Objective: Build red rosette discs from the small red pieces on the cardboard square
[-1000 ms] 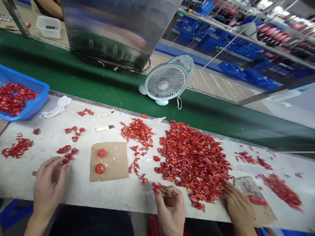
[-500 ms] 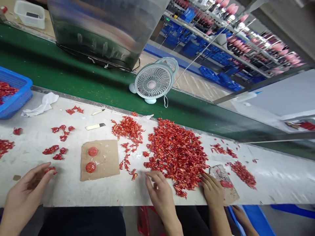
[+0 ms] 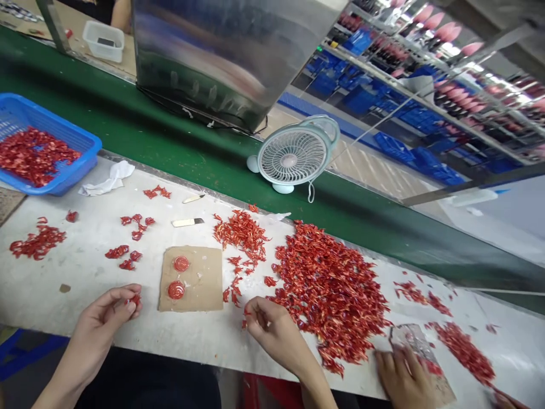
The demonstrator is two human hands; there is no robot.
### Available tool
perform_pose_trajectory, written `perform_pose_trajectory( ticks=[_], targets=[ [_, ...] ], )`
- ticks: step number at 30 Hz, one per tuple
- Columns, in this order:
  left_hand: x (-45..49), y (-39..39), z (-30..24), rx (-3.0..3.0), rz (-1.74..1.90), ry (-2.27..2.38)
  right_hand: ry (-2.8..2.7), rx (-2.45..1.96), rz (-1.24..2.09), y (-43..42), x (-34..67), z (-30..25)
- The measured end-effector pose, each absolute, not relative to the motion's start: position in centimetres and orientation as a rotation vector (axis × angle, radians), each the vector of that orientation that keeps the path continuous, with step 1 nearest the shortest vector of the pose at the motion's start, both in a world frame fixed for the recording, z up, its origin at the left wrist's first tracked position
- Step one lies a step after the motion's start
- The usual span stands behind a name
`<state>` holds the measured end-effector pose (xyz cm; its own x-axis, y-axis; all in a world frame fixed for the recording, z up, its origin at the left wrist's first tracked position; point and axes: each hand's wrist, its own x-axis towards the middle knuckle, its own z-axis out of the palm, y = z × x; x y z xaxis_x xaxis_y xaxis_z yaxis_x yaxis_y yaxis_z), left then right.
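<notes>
Across a factory floor with racks of blue and pink goods (image 3: 383, 96) at upper right, seen past a smooth green belt (image 3: 179, 145), a glossy metal panel (image 3: 230, 51) and a pale, round-caged fan (image 3: 292, 159). Set in front of the belt: a long white surface (image 3: 191, 332), smooth and slightly scuffed. Clamped between thumb and fingers of the left grip (image 3: 108, 312): a small, shiny red piece (image 3: 135, 304), just left of a square of tan cardboard (image 3: 208, 287) and above the near part of the surface. On the cardboard, one above the other, two round, glossy red discs (image 3: 176, 290). To the right of the cardboard, a curled right grip (image 3: 270, 321), fingertips drawn close together with flecks of red beside them; impossible to tell whether clamped on any.

Spread beyond, a broad heap of glossy, pointed red pieces (image 3: 336, 295), with a smaller pile (image 3: 240, 233) to its left. Beside the large heap, a co-worker's hand (image 3: 404, 378) by a speckled board (image 3: 411, 336). Lying behind the cardboard, a pale-handled knife (image 3: 183, 222) with a short dark blade, and near it a slimmer one. At far left, a crumpled white cloth or tissue (image 3: 106, 179) next to a perforated blue plastic basket (image 3: 91, 142), partly filled with red pieces.
</notes>
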<state>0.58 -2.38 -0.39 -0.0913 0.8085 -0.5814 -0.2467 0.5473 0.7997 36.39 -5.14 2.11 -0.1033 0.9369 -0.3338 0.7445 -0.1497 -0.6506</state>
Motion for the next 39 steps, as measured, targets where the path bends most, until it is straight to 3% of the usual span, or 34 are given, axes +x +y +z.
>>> perform_pose_trajectory(
  ticks=[8, 28, 39],
  targets=[
    [0.3, -2.9, -1.4, 0.555, 0.998, 1.363, -1.009, -1.601, 1.636, -2.4, 26.7, 0.8],
    [0.1, -2.8, -1.6, 0.410, 0.910, 1.259, -1.000, -1.709, 1.591, -0.5, 22.6, -0.5],
    [1.5, -2.6, -0.6, 0.470, 0.893, 1.191, -0.637, -1.403, 1.788, -1.1, 23.7, -0.9]
  ],
)
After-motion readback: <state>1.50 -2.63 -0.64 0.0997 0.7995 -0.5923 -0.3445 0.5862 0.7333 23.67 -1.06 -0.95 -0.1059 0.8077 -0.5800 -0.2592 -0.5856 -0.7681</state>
